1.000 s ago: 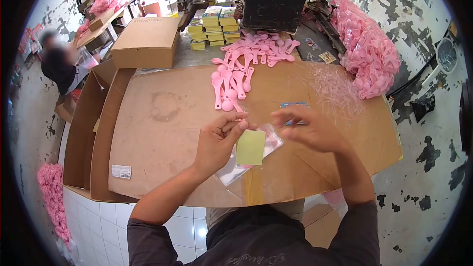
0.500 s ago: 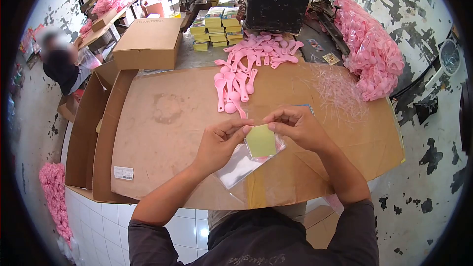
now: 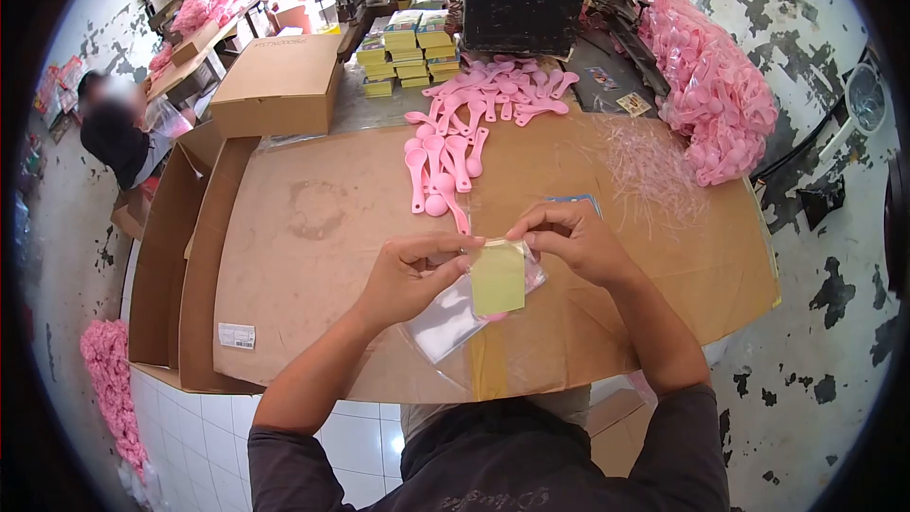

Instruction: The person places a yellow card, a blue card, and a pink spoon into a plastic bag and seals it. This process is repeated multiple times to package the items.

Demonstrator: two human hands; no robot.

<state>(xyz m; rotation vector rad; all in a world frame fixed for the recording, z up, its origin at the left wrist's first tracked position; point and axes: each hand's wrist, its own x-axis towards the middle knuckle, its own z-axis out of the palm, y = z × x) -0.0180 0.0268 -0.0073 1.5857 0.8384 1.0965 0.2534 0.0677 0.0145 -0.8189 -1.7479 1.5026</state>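
Note:
A yellow-green card (image 3: pixel 499 284), apparently inside a small clear plastic bag, is held up between my two hands. My left hand (image 3: pixel 414 273) is at its upper left corner, forefinger along the top edge and thumb a little lower. My right hand (image 3: pixel 575 245) pinches the upper right corner between thumb and fingers. Below the card, more clear plastic bags (image 3: pixel 441 324) lie on the cardboard, with a bit of pink showing under the card's lower edge. Just beyond my hands is a pile of pink measuring spoons (image 3: pixel 455 156). A blue-edged item (image 3: pixel 580 198) is partly hidden behind my right hand.
Cardboard (image 3: pixel 313 294) covers the table. An open carton (image 3: pixel 171 275) stands along its left side, with a closed box (image 3: pixel 275 81) behind. Card stacks (image 3: pixel 408 47), a black machine (image 3: pixel 517 0), plastic strips (image 3: pixel 654 171) and bagged pink spoons (image 3: pixel 716 95) surround the work area. Another person (image 3: pixel 123 137) sits far left.
The card has straightened from a slight tilt and sits a little lower. My left thumb has slid down, apart from the forefinger. The view has shifted slightly.

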